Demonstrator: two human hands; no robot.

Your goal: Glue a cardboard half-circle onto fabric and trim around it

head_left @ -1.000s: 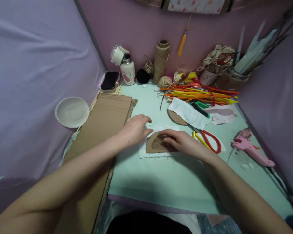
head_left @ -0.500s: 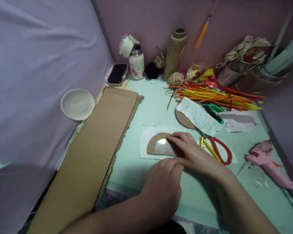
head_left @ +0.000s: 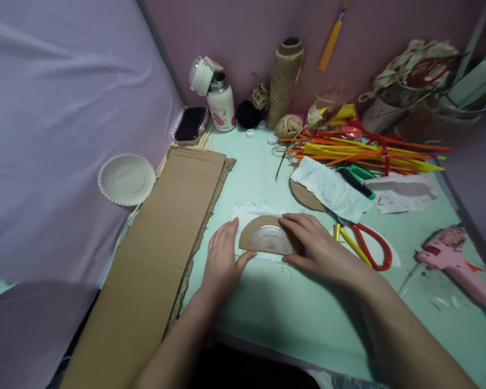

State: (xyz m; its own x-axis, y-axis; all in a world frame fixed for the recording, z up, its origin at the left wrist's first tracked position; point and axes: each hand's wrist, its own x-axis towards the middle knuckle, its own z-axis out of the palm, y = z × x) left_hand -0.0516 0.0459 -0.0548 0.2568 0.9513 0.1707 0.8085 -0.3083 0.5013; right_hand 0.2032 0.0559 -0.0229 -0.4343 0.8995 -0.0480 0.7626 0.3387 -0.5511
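A brown cardboard half-circle [head_left: 247, 236] lies flat on a white cloth piece [head_left: 238, 212], its straight edge towards me. On the cardboard rests a clear plastic protractor [head_left: 271, 241]. My right hand [head_left: 318, 246] holds the half-circle's right end, fingers on the curved edge and thumb near the straight edge, covering that end. At the left, my left hand [head_left: 223, 262] is open, its fingers on the cloth's left side and its thumb tip at the cardboard's lower edge.
Long cardboard sheets [head_left: 162, 232] lie on the left beside a paper plate [head_left: 126, 179]. Red-handled scissors [head_left: 375, 246], a green-handled tool [head_left: 356, 181] and a pink glue gun [head_left: 449, 259] are on the right. Behind stand a bottle [head_left: 221, 108], a twine spool [head_left: 285, 84] and coloured strips [head_left: 348, 151].
My left hand has moved from beside my right thumb to the left end of the cardboard half-circle, and its fingers have spread. My right hand has stayed at the right end.
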